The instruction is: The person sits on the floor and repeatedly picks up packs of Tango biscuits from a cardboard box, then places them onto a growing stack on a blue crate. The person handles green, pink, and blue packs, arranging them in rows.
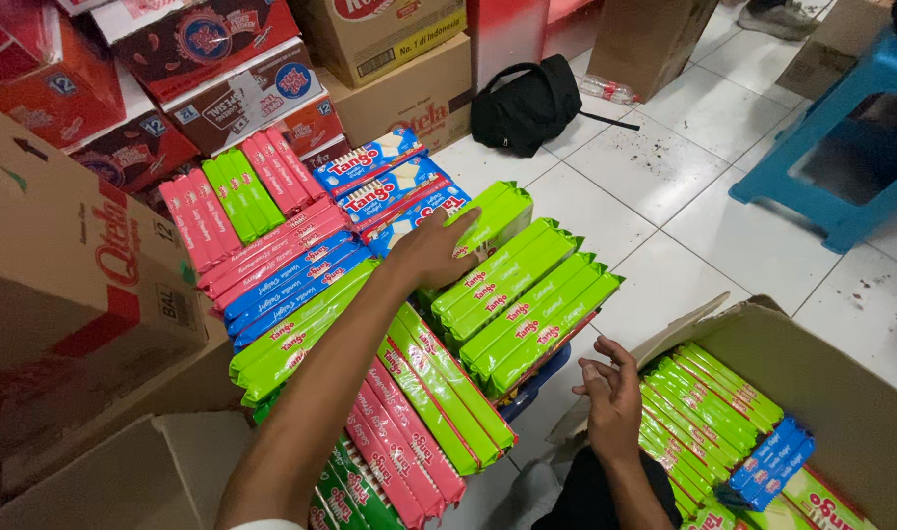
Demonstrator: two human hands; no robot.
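Resting flat on a bundle of green wafer packs (490, 222), left hand (431, 250), fingers spread over the wrapper, not gripping. Bundle at the far end of a leaning row of green wafer bundles (527, 299), just beside blue wafer packs (395, 186). Nearer, more stacks: pink wafer packs (404, 447), green ones, blue ones, all propped at angles over a blue basin edge (537, 383) on the white tiled floor (655, 186). Right hand (610, 393) empty, fingers loosely open, hovering between the stacks and an open cardboard box (841, 393) holding more green packs. Likely risk: slanted bundles sliding or toppling off the pile if pressed or nudged sideways, since only a flat palm steadies them; slick wrappers could slip.
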